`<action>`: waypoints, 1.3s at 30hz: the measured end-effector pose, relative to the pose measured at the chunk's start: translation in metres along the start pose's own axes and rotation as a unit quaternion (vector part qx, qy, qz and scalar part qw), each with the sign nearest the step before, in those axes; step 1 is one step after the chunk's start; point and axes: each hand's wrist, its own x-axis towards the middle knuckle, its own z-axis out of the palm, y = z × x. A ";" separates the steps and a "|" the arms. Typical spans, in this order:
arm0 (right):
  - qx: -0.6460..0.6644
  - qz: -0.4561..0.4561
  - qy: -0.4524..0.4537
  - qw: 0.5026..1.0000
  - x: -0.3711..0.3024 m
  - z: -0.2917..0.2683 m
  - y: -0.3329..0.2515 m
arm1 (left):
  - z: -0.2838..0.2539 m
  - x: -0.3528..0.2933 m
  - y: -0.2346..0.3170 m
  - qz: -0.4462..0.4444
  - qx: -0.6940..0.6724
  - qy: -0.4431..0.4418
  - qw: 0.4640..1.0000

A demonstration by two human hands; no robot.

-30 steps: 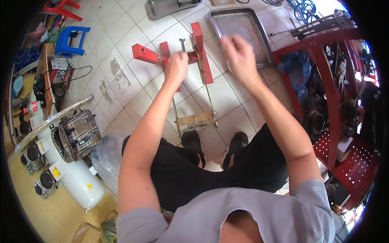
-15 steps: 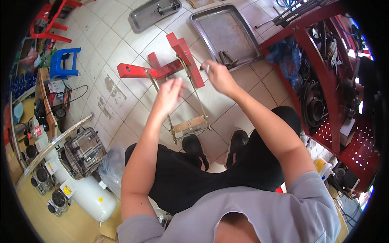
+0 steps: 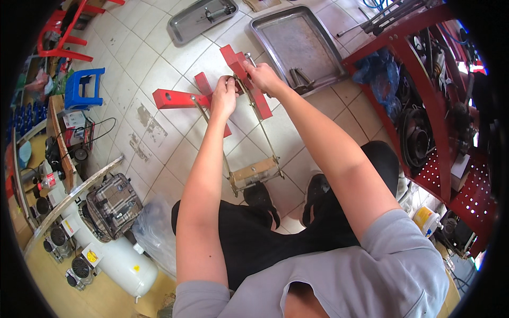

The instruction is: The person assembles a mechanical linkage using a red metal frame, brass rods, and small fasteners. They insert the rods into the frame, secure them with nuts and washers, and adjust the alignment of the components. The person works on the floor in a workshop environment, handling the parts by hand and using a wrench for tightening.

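A red metal frame (image 3: 177,99) stands on the tiled floor before me, with two long thin metal rods (image 3: 264,135) running from it towards my feet. A wooden block (image 3: 254,170) sits across their near ends. My right hand (image 3: 265,79) is closed round a shiny metal wrench (image 3: 249,59), held against the red upright on the right; part of the wrench is hidden by the fingers. My left hand (image 3: 225,96) is closed, with its fingertips at the joint where the right rod meets the frame. What they pinch is hidden.
Beyond the frame lie a large metal tray (image 3: 297,42) with loose metal parts (image 3: 301,79) and a smaller tray (image 3: 191,26). At right stands a red tool rack (image 3: 366,58). A blue stool (image 3: 85,87) and a white tank (image 3: 122,265) are on the left.
Both hands, raised above the frame before, have moved forward onto it. My right hand has brought the wrench left to the red upright, and my left hand has reached the rod joint.
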 end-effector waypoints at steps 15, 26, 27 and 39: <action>-0.075 -0.218 0.009 0.973 0.009 0.006 0.012 | 0.002 0.022 -0.011 0.016 -0.060 -0.044 0.997; -0.230 -0.306 0.006 0.924 0.015 -0.014 0.017 | 0.000 0.017 0.012 -0.105 -0.081 -0.066 0.989; -0.172 -0.228 -0.009 0.958 0.018 -0.015 0.018 | 0.001 0.017 0.014 -0.099 -0.062 -0.054 0.992; 0.058 -0.089 -0.074 0.992 0.002 -0.014 -0.004 | 0.003 0.024 -0.009 -0.041 -0.133 -0.039 0.990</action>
